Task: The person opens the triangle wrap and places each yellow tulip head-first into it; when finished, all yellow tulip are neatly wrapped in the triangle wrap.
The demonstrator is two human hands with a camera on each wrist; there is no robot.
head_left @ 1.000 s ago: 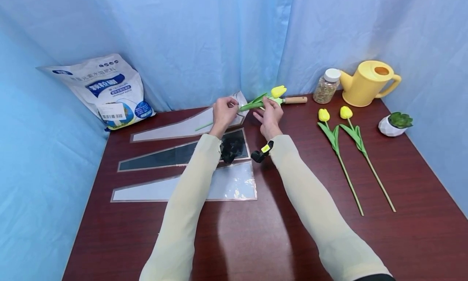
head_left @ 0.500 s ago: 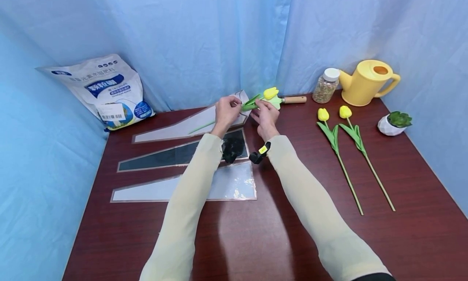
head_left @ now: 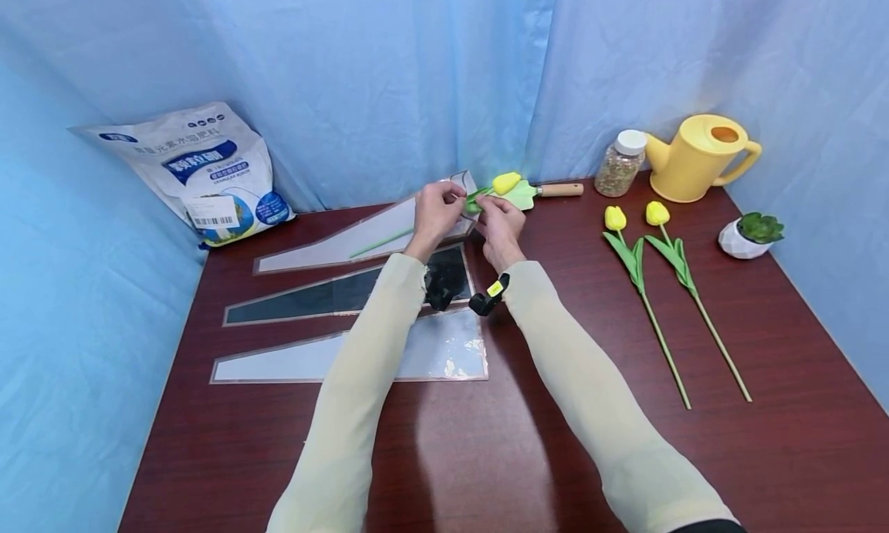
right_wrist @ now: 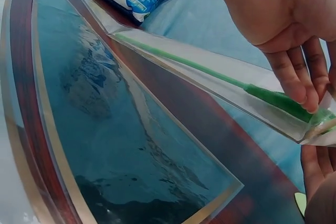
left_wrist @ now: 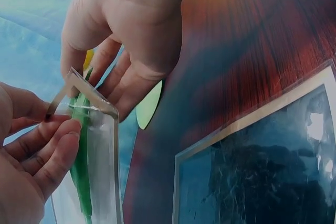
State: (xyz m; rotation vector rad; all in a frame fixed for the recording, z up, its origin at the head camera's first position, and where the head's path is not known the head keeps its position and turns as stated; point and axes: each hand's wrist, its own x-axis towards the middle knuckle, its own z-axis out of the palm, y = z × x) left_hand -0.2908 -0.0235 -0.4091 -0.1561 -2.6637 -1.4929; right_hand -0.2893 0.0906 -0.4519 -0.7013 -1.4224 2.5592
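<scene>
In the head view my left hand (head_left: 436, 217) pinches the mouth of a clear tapered flower sleeve (head_left: 312, 251) with a white back and tan border. My right hand (head_left: 501, 228) holds a yellow artificial tulip (head_left: 507, 183) by its leaves just under the bloom. The tulip's green stem (right_wrist: 184, 65) lies inside the sleeve, its tip toward the narrow end. In the left wrist view the green leaves (left_wrist: 81, 177) sit within the sleeve's opening, and the right-hand fingers cover most of the bloom. Just past the right hand lies a trowel (head_left: 561, 190) with a wooden handle.
Nearer on the table lie a dark sleeve (head_left: 299, 298) and another white one (head_left: 278, 363). To the right lie two tulips (head_left: 633, 259). A jar (head_left: 620, 166), yellow watering can (head_left: 684, 163) and potted succulent (head_left: 746, 240) stand behind them. A fertilizer bag (head_left: 208, 170) leans back left.
The right hand has moved left with the tulip, sliding its stem and leaves deeper into the sleeve. The left hand has shifted slightly right, still at the sleeve's mouth.
</scene>
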